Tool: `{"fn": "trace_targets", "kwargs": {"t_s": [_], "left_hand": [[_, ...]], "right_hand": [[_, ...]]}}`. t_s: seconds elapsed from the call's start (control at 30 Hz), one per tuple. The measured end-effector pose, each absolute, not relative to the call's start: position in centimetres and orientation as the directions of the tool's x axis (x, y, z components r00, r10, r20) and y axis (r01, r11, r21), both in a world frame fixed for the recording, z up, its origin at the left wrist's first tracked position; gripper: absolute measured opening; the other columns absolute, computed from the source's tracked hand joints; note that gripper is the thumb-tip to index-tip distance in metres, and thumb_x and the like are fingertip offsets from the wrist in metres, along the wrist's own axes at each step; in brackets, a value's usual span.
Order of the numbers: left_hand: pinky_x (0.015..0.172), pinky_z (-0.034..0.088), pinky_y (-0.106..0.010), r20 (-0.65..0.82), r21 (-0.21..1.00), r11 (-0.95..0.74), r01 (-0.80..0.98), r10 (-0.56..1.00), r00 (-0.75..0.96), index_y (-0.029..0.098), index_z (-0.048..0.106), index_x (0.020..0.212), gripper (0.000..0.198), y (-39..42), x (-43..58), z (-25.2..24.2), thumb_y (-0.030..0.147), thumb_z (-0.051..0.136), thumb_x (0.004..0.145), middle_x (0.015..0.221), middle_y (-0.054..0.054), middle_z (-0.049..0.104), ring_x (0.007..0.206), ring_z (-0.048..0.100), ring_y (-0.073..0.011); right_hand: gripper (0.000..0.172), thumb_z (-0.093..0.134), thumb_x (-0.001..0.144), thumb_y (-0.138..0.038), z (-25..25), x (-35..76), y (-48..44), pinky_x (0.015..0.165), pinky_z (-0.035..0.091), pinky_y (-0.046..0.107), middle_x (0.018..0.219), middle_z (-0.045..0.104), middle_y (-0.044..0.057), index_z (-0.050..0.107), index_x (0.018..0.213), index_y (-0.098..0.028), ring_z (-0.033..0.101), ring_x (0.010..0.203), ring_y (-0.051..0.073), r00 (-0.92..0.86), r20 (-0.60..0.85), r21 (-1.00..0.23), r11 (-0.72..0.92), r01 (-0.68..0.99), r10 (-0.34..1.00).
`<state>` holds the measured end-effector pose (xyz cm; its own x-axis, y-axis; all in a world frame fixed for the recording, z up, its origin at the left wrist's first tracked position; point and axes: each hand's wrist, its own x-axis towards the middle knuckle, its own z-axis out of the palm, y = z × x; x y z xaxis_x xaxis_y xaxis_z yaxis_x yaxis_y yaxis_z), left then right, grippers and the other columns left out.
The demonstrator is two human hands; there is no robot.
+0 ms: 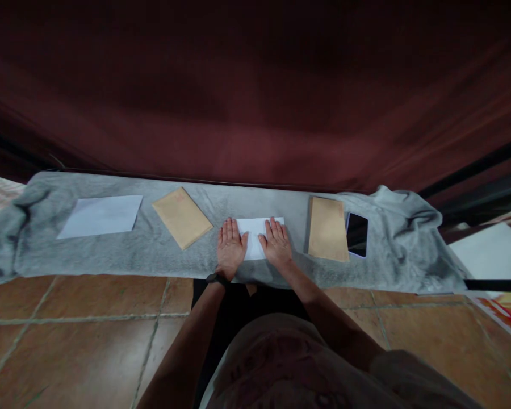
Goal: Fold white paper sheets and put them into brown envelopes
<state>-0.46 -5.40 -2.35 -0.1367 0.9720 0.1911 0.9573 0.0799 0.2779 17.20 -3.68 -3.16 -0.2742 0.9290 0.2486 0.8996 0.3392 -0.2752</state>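
Note:
A small white sheet of paper (254, 245), which looks folded, lies in front of me on the grey cloth. My left hand (230, 245) rests flat over its left end, fingers stretched out and pointing away from me. Over the right end my right hand (276, 243) lies flat too, with the thumb turned inward. The middle of the paper shows between the two thumbs. Left of my left hand is a tan envelope (182, 218), set at a slant. To the right of my right hand sits a stack of tan envelopes (329, 228).
A larger white sheet (102, 216) lies at the left. Beside the envelope stack is a phone (357, 234) with a dark screen. The grey cloth (123, 255) covers a long narrow surface, bunched at both ends. A dark red curtain (247, 147) hangs behind; tiled floor (89, 341) is below.

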Motion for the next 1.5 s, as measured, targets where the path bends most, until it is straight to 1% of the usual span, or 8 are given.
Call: {"fn": "trace_targets", "kwargs": {"t_s": [0.27, 0.37, 0.47, 0.6, 0.9, 1.07, 1.3, 1.5], "left_hand": [[0.127, 0.024, -0.055, 0.229, 0.309, 0.077, 0.948, 0.961, -0.153, 0.001, 0.031, 0.159, 0.069, -5.9, -1.4, -2.0, 0.045, 0.032, 0.105, 0.165, -0.024, 0.032, 0.156, 0.026, -0.0337], [0.128, 0.018, -0.056, 0.263, 0.305, 0.109, 0.946, 0.945, -0.194, 0.0, 0.029, 0.16, 0.068, -6.4, -0.6, -1.5, 0.042, 0.031, 0.106, 0.167, -0.024, 0.027, 0.158, 0.019, -0.0334], [0.13, 0.013, -0.053, 0.259, 0.292, 0.042, 0.956, 0.958, -0.121, 0.004, 0.025, 0.162, 0.065, -7.4, 2.1, -1.2, 0.038, 0.031, 0.106, 0.17, -0.019, 0.022, 0.16, 0.014, -0.0291], [0.13, 0.018, -0.05, 0.176, 0.271, -0.088, 0.959, 0.983, 0.041, 0.011, 0.03, 0.162, 0.06, -8.6, 5.6, -1.2, 0.035, 0.029, 0.107, 0.168, -0.012, 0.03, 0.159, 0.019, -0.0256], [0.128, 0.021, -0.054, 0.134, 0.233, -0.093, 0.968, 0.989, 0.063, 0.014, 0.034, 0.161, 0.067, -9.6, 1.2, -0.8, 0.05, 0.038, 0.105, 0.167, -0.016, 0.031, 0.158, 0.022, -0.0303], [0.127, 0.021, -0.054, 0.136, 0.213, -0.058, 0.975, 0.99, 0.029, 0.015, 0.034, 0.161, 0.065, -10.2, 0.1, -0.9, 0.049, 0.038, 0.105, 0.168, -0.016, 0.028, 0.158, 0.023, -0.0304], [0.127, 0.021, -0.053, 0.129, 0.208, -0.058, 0.976, 0.991, 0.031, 0.015, 0.034, 0.161, 0.064, -10.0, 0.1, -1.2, 0.046, 0.038, 0.105, 0.169, -0.016, 0.027, 0.158, 0.022, -0.0307], [0.127, 0.02, -0.054, 0.121, 0.197, -0.083, 0.977, 0.991, 0.06, 0.019, 0.036, 0.161, 0.067, -10.2, -0.3, -1.1, 0.052, 0.044, 0.103, 0.17, -0.014, 0.025, 0.158, 0.021, -0.0314]], "right_hand": [[0.065, 0.038, 0.108, -0.042, -2.7, 20.0, -4.0, 0.125, 0.025, 0.053, 0.164, 0.035, 0.021, 0.032, 0.16, -0.002, 0.036, 0.151, 0.033, -0.236, 0.231, -0.255, 0.293, 0.922, 0.944], [0.065, 0.038, 0.108, -0.042, -2.7, 20.1, -4.1, 0.125, 0.024, 0.052, 0.164, 0.035, 0.021, 0.034, 0.159, -0.002, 0.037, 0.151, 0.034, -0.227, 0.238, -0.245, 0.285, 0.927, 0.944], [0.065, 0.038, 0.108, -0.042, -2.8, 20.0, -4.1, 0.125, 0.024, 0.053, 0.164, 0.036, 0.02, 0.034, 0.159, -0.002, 0.036, 0.151, 0.034, -0.217, 0.241, -0.253, 0.277, 0.927, 0.946], [0.065, 0.038, 0.107, -0.042, -2.9, 20.0, -4.2, 0.125, 0.024, 0.054, 0.164, 0.036, 0.021, 0.033, 0.159, -0.003, 0.035, 0.151, 0.034, -0.205, 0.246, -0.263, 0.269, 0.926, 0.947], [0.066, 0.041, 0.107, -0.041, -2.6, 20.1, -4.2, 0.125, 0.023, 0.055, 0.163, 0.035, 0.023, 0.034, 0.159, -0.002, 0.036, 0.152, 0.033, -0.197, 0.21, -0.276, 0.252, 0.928, 0.958], [0.061, 0.038, 0.107, -0.037, -2.2, 20.1, -4.5, 0.125, 0.023, 0.057, 0.163, 0.038, 0.022, 0.036, 0.158, -0.003, 0.036, 0.152, 0.034, -0.184, 0.27, -0.298, 0.264, 0.917, 0.945], [0.056, 0.038, 0.108, -0.035, -1.8, 16.6, -9.2, 0.127, 0.027, 0.047, 0.165, 0.037, 0.014, 0.04, 0.157, -0.008, 0.035, 0.153, 0.026, -0.46, 0.239, -0.317, 0.517, 0.795, 0.855], [0.059, 0.043, 0.107, -0.04, -1.9, 16.6, -10.8, 0.127, 0.029, 0.051, 0.163, 0.039, 0.018, 0.041, 0.157, -0.007, 0.035, 0.153, 0.028, -0.503, 0.239, -0.303, 0.556, 0.774, 0.83]]}}
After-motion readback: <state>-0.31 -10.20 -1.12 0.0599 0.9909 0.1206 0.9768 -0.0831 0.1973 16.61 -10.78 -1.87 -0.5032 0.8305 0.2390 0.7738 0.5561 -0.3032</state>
